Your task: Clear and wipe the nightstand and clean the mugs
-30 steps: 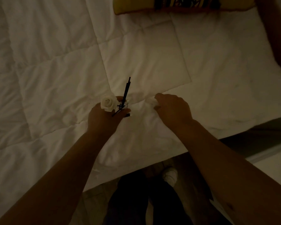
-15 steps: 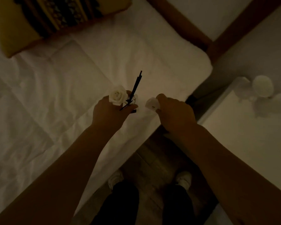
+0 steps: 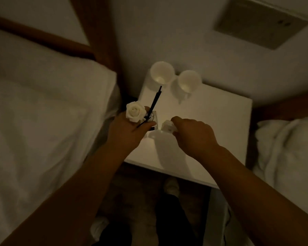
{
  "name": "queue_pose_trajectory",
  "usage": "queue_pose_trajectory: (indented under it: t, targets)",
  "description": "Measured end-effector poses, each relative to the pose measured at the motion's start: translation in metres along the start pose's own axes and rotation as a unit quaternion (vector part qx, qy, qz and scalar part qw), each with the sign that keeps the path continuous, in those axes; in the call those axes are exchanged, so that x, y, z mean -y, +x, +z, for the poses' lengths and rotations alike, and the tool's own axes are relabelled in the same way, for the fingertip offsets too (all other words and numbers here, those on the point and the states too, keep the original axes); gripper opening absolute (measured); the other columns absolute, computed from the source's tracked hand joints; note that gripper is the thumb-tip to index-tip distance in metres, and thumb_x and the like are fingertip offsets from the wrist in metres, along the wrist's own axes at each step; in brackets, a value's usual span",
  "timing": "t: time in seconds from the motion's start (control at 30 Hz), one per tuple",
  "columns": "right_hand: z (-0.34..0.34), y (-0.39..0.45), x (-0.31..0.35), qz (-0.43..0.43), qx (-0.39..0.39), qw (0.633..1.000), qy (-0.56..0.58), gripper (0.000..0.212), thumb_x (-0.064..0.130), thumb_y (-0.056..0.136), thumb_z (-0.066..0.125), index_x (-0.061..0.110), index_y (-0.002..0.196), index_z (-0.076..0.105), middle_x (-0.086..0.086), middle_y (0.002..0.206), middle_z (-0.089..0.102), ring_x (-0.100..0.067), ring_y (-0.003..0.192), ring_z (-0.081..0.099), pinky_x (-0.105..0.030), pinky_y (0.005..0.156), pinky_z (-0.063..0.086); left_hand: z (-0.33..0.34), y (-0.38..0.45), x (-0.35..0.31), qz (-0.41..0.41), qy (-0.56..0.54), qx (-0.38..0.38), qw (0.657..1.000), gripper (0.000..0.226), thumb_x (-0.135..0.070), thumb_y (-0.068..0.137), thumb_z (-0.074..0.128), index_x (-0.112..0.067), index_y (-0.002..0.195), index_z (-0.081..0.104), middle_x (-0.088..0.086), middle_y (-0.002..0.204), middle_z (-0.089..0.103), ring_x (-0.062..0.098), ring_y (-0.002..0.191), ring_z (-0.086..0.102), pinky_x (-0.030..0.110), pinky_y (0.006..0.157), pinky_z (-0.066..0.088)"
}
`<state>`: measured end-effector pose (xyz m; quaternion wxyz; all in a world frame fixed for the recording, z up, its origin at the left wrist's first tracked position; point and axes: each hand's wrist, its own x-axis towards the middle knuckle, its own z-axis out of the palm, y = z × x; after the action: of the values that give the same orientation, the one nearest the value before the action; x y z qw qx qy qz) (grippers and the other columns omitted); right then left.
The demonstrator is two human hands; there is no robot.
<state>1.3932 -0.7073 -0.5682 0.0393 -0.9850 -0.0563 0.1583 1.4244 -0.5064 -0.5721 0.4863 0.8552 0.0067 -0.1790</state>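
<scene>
A white nightstand point(image 3: 212, 125) stands against a pale wall point(image 3: 167, 32), wedged between a white bed point(image 3: 34, 121) on the left and white bedding point(image 3: 288, 148) on the right. A dark wooden post point(image 3: 100, 43) rises at the bed's corner. Two white mugs point(image 3: 161, 72) point(image 3: 188, 80) stand side by side, touching or nearly so, at the back left edge of the nightstand. The top's right half and front are bare. The left hand point(image 3: 128, 132) grips a small glass vase point(image 3: 152, 119) with a white rose point(image 3: 134, 110) and a dark stick point(image 3: 155, 102), over the left edge. The right hand point(image 3: 194, 134) pinches a small white object point(image 3: 168, 127) above the top. Dark floor point(image 3: 137, 189) shows below the front edge.
</scene>
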Motion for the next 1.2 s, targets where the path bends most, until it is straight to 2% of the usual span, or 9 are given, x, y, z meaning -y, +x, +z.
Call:
queue_pose_trajectory:
  t: [0.1, 0.3, 0.47, 0.6, 0.67, 0.8, 0.87, 1.0, 1.2]
  targets:
    - [0.002, -0.009, -0.061, 0.047, -0.001, 0.999, -0.003, 0.019, 0.023, 0.091, 0.056, 0.022, 0.108, 0.049, 0.002, 0.081, 0.059, -0.016, 0.058, 0.045, -0.025, 0.044, 0.022, 0.052, 0.026, -0.032, 0.007, -0.023, 0.054, 0.998, 0.042, -0.032, 0.083, 0.074, -0.024, 0.122, 0.063, 0.004, 0.118, 0.065, 0.019, 0.11, 0.06, 0.04, 0.098, 0.048]
    - [0.017, -0.003, -0.164, 0.088, 0.006, 0.996, 0.008, 0.021, 0.02, 0.093, 0.055, 0.021, 0.113, 0.051, 0.001, 0.084, 0.058, -0.015, 0.062, 0.046, -0.025, 0.047, 0.026, 0.148, 0.073, -0.074, -0.019, -0.013, 0.079, 0.997, 0.047, -0.036, 0.078, 0.077, -0.017, 0.119, 0.063, 0.003, 0.114, 0.067, 0.02, 0.105, 0.063, 0.043, 0.094, 0.051]
    - [0.03, 0.018, -0.212, 0.09, 0.009, 0.996, 0.011, 0.033, 0.025, 0.096, 0.048, 0.026, 0.129, 0.046, -0.004, 0.108, 0.061, -0.028, 0.093, 0.06, -0.033, 0.066, 0.042, 0.2, 0.109, -0.087, -0.043, -0.057, 0.064, 0.995, 0.037, -0.021, 0.08, 0.077, -0.01, 0.112, 0.061, 0.006, 0.107, 0.067, 0.023, 0.101, 0.065, 0.049, 0.089, 0.053]
    - [0.038, 0.035, -0.235, 0.089, 0.023, 0.994, 0.055, 0.044, 0.025, 0.1, 0.042, 0.024, 0.144, 0.037, -0.009, 0.127, 0.056, -0.03, 0.112, 0.054, -0.039, 0.086, 0.044, 0.222, 0.133, -0.087, -0.047, -0.001, 0.037, 0.998, 0.031, -0.033, 0.077, 0.076, -0.012, 0.096, 0.062, 0.002, 0.09, 0.068, 0.024, 0.087, 0.067, 0.049, 0.081, 0.056]
    - [0.039, 0.043, -0.243, 0.088, 0.028, 0.994, 0.063, 0.044, 0.024, 0.1, 0.043, 0.024, 0.144, 0.037, -0.01, 0.127, 0.056, -0.029, 0.112, 0.054, -0.038, 0.086, 0.044, 0.229, 0.142, -0.088, -0.056, -0.036, 0.04, 0.997, 0.018, -0.022, 0.078, 0.077, -0.024, 0.09, 0.063, -0.006, 0.091, 0.067, 0.014, 0.088, 0.067, 0.046, 0.084, 0.056]
    - [0.038, 0.052, -0.249, 0.074, 0.04, 0.995, 0.048, 0.042, 0.023, 0.099, 0.043, 0.022, 0.141, 0.04, -0.011, 0.122, 0.057, -0.03, 0.108, 0.056, -0.037, 0.08, 0.046, 0.237, 0.152, -0.085, -0.038, -0.038, 0.036, 0.998, 0.029, -0.012, 0.08, 0.076, -0.036, 0.084, 0.06, -0.02, 0.089, 0.063, -0.004, 0.082, 0.063, 0.03, 0.079, 0.057]
    - [0.036, 0.056, -0.25, 0.077, 0.043, 0.995, 0.048, 0.041, 0.024, 0.098, 0.045, 0.021, 0.139, 0.041, -0.011, 0.12, 0.058, -0.03, 0.106, 0.056, -0.035, 0.074, 0.042, 0.237, 0.153, -0.083, -0.029, -0.035, 0.026, 0.999, 0.022, -0.013, 0.081, 0.075, -0.029, 0.092, 0.062, -0.015, 0.09, 0.064, 0.001, 0.085, 0.065, 0.027, 0.077, 0.055]
    - [0.035, 0.062, -0.251, 0.08, 0.047, 0.994, 0.053, 0.04, 0.021, 0.097, 0.046, 0.02, 0.136, 0.042, -0.01, 0.12, 0.057, -0.029, 0.106, 0.055, -0.036, 0.077, 0.042, 0.236, 0.152, -0.084, -0.031, -0.017, 0.017, 0.999, 0.022, -0.025, 0.081, 0.073, -0.011, 0.096, 0.066, 0.008, 0.093, 0.07, 0.029, 0.09, 0.068, 0.048, 0.081, 0.056]
    - [0.036, 0.061, -0.247, 0.081, 0.032, 0.996, 0.016, 0.045, 0.019, 0.095, 0.048, 0.017, 0.139, 0.037, -0.01, 0.123, 0.053, -0.03, 0.108, 0.052, -0.04, 0.08, 0.04, 0.237, 0.149, -0.089, -0.042, -0.016, 0.005, 0.999, 0.028, -0.025, 0.081, 0.073, -0.009, 0.103, 0.064, -0.011, 0.08, 0.061, 0.027, 0.093, 0.068, 0.043, 0.082, 0.056]
